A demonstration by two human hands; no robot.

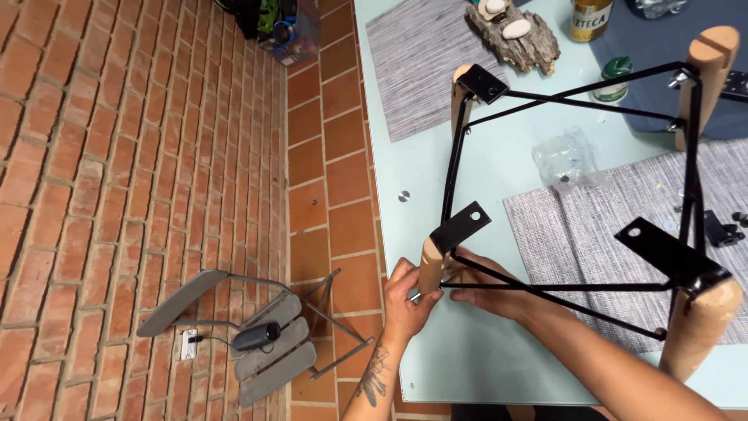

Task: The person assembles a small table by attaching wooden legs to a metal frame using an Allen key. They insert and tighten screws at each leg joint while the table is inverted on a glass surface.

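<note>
Chair-leg frame point(576, 195), made of black metal rods with wooden legs at its corners, is stood upside down on the desk point(499, 164), spreading away from the hands and to their right. It is the largest piece in the work and fills most of the pale glass top. Beyond the hands, grey woven placemats point(425, 66) are laid under and beside the frame, and a crumpled clear plastic bag point(567, 160) is seen between two of them. To the far right, small black fittings point(721, 230) are left on a mat.

The near wooden leg point(431, 269) is gripped by the left hand point(407, 300), its fingers curled around the lower part of the wood, just under the black bracket plate point(461, 226). The right hand point(491, 292) is closed lightly on the rods where they meet that leg; a thin metal piece, perhaps a bolt or tool, appears between the two hands, but it is too small to be told for certain.

The step in hand is judged to be the fastening of the rods to this leg. For the next move, the leg would need to be kept steady by the left hand while the small fastener is turned or seated squarely by the right, without the frame being tipped.

Below the desk edge, left of the hands, a folded grey chair point(265, 343) is laid on the brick floor point(117, 171).
</note>
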